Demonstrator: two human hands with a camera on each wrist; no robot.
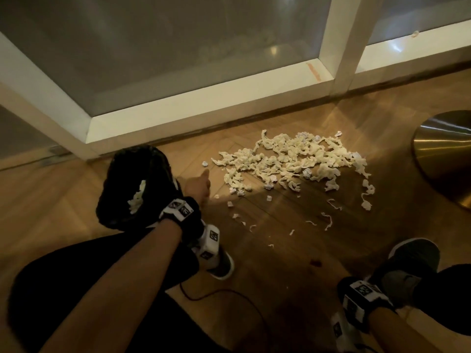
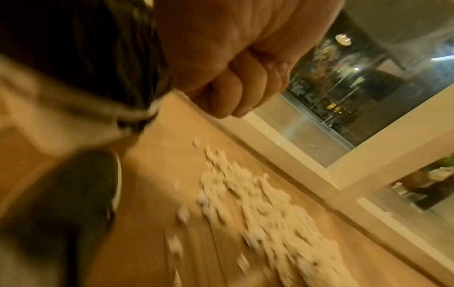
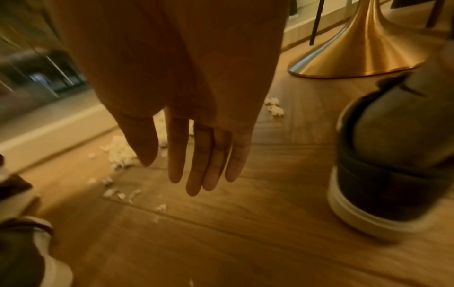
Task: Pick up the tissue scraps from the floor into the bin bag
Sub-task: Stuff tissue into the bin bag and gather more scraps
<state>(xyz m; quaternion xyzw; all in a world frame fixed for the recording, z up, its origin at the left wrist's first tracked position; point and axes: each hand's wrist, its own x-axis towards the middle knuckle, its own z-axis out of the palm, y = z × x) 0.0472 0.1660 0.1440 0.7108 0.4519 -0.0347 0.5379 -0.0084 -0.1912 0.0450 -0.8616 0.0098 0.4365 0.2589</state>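
A heap of crumpled white tissue scraps [image 1: 293, 159] lies on the wooden floor near the window, with small bits [image 1: 328, 222] strewn toward me. My left hand [image 1: 197, 186] is curled into a fist [image 2: 233, 81] and grips the rim of the black bin bag [image 1: 135, 189], just left of the heap. Some scraps [image 1: 136, 200] show inside the bag's mouth. My right hand [image 3: 196, 165] hangs over bare floor with straight fingers and holds nothing. In the head view only its wrist [image 1: 362, 298] shows, at the lower right. The heap [image 2: 265, 209] appears blurred in the left wrist view.
A round brass pedestal base [image 1: 448, 154] stands right of the heap. My grey shoes [image 1: 221, 266] [image 1: 407, 266] rest on the floor on either side. The white window frame [image 1: 204, 110] runs behind the heap. A thin cable [image 1: 204, 294] trails near my left knee.
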